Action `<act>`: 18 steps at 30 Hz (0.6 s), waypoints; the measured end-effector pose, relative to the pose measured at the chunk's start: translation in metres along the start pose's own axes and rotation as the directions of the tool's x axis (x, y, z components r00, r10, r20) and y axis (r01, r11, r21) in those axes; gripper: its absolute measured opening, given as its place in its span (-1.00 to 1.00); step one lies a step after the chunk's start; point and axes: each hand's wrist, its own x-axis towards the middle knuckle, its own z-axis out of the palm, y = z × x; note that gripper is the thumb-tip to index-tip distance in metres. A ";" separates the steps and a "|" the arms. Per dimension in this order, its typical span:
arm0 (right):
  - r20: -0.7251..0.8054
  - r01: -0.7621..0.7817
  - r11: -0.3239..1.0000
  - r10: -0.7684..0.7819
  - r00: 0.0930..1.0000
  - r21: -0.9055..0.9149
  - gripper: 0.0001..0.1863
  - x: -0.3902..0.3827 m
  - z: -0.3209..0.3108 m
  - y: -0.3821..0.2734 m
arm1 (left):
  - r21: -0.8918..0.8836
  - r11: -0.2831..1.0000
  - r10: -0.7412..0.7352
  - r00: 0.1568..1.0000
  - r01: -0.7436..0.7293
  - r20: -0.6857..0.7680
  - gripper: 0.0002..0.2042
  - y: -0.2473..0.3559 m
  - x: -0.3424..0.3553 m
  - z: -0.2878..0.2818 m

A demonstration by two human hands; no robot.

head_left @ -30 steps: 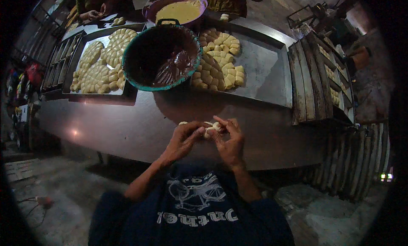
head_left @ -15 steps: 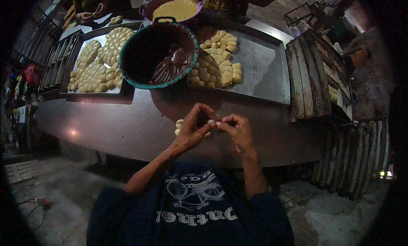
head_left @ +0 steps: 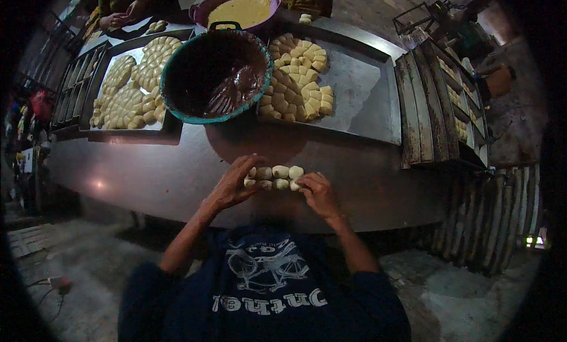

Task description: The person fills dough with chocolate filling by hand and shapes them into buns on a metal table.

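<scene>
Small pale dough balls (head_left: 280,172) sit on the metal table in two short rows that touch one another. Around the left end of the rows curves my left hand (head_left: 231,185), its fingers along the far side and its thumb on the near side, with dough between them. My right hand (head_left: 319,195) is closed on the dough ball at the near right corner, fingertips against its side. Beyond the rows stands a teal-rimmed tub (head_left: 195,119) with dark brown filling smeared inside.
Trays of shaped dough lie on both sides of the tub, the left tray (head_left: 171,129) and the right tray (head_left: 366,100). A purple basin (head_left: 196,14) holds yellow mixture. Stacked metal pans (head_left: 422,106) stand at the right. Another person's hands (head_left: 121,18) are at the far left.
My hands have come apart from a pinch in the air above the table and lowered to the two ends of the dough rows. The rows, mostly hidden before, now show.
</scene>
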 end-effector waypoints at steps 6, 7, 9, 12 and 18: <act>-0.134 0.133 0.977 -0.156 0.979 -0.168 -0.64 -0.022 0.035 0.021 | 0.296 0.955 0.014 0.999 -0.002 -0.039 -0.19 -0.018 -0.017 0.014; -0.122 0.106 0.988 -0.120 0.985 -0.111 -0.59 -0.025 0.035 0.019 | 0.306 0.952 0.033 0.999 -0.019 -0.042 -0.18 -0.020 -0.017 0.015; -0.150 0.126 0.972 -0.157 0.976 -0.197 -0.43 -0.016 0.022 0.003 | 0.344 0.938 0.060 0.997 -0.040 -0.047 -0.20 -0.031 -0.019 0.019; -0.094 0.156 0.942 -0.192 0.977 -0.298 -0.19 0.015 0.012 -0.015 | 0.395 0.905 0.176 0.984 -0.159 -0.006 -0.18 -0.062 -0.016 0.027; 0.205 0.273 0.889 -0.208 0.956 -0.369 -0.03 0.037 0.033 0.003 | 0.498 0.824 0.193 0.960 -0.270 0.201 -0.34 -0.087 -0.007 0.035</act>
